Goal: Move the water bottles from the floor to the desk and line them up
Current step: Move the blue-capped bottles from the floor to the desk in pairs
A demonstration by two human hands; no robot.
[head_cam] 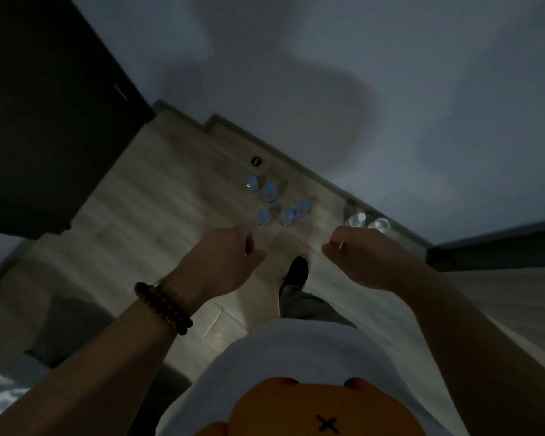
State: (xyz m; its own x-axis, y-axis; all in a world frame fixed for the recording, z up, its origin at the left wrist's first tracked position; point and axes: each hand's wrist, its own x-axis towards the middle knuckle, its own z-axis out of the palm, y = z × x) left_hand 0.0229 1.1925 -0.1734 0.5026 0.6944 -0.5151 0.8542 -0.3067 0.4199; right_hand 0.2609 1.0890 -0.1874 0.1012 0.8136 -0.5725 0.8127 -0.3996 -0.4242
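Several clear water bottles with blue caps [269,191] stand in a loose cluster on the light wooden floor near the wall. Two more bottles with white caps [356,219] stand to the right, against the skirting board. My left hand [225,258], with a dark bead bracelet at the wrist, hangs above the floor just short of the blue-capped cluster, fingers loosely curled and holding nothing. My right hand [356,256] is level with it, close to the white-capped pair, also loosely curled and empty. Neither hand touches a bottle.
A dark cabinet [44,121] fills the upper left. A dark desk edge [497,243] juts in at the right. A small black round object [256,161] lies on the floor by the wall. My dark shoe [296,272] stands just behind the bottles.
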